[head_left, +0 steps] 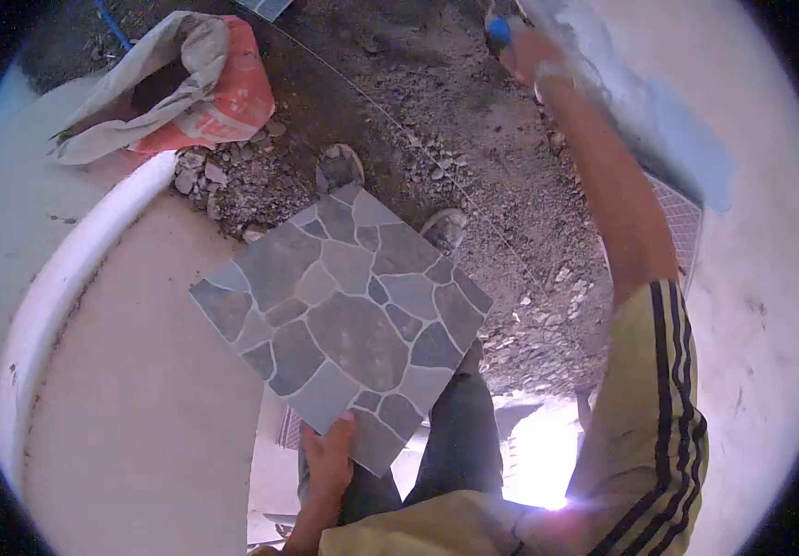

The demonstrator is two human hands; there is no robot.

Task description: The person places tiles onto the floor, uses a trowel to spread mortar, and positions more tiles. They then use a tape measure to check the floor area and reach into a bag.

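A square tile (348,329) with a grey stone-mosaic pattern is tilted in front of my body, one corner toward me. My left hand (328,454) grips its near edge, thumb on the patterned face and the other fingers hidden beneath. My right arm reaches far forward to the upper right. At its end my right hand (525,54) is blurred, next to a small blue object (499,33) that I cannot make out clearly. My shoes show beyond the tile's far edges.
A red and white sack (251,88) lies at the upper left beside a heap of stones (223,185). A thin string (390,119) runs diagonally over the rough dirt ground (529,195). Pale walls stand on both sides. Another tile (265,7) shows at the top edge.
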